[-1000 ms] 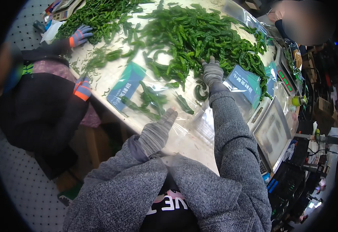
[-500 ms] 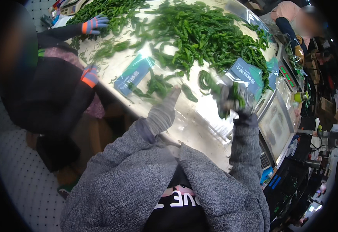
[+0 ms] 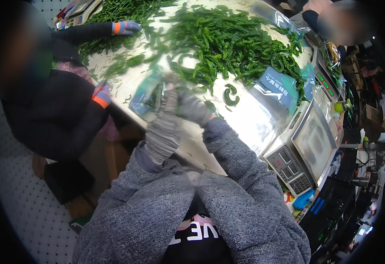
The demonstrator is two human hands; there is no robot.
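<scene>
Sleeves [image 3: 241, 154], grey, thick-knit: reach in from the lower edge over a pale worktop [image 3: 203, 154]. Left hand [image 3: 164, 130], in a striped grey glove: extends up to the bag, beside the right. Right hand [image 3: 194, 107], gloved likewise: slants inward, close against the left. Fingers of both: blurred at the meeting point; open, closed or gripping, cannot be told.

Weighing scale [image 3: 285, 165], with keypad and pale pan: stands to the right. Clear bag [image 3: 139, 103], with blue-green printed panel: lies at the worktop's near-left edge, partly behind the hands. Green pepper [image 3: 232, 95], curled: rests apart, right of the hands. Further printed bags [image 3: 276, 88], blue and green: lie right of that.

Co-worker's hands, in blue-grey gloves with orange bands: one [image 3: 101, 94] by the left edge, the other [image 3: 126, 27] over a far-left heap of greens [image 3: 113, 15]. Main heap of green peppers [image 3: 232, 46]: covers the worktop's middle and far part. Second scale [image 3: 325, 83], with green-lit displays: stands beyond the printed bags. Another person [image 3: 318, 13]: at far right.
</scene>
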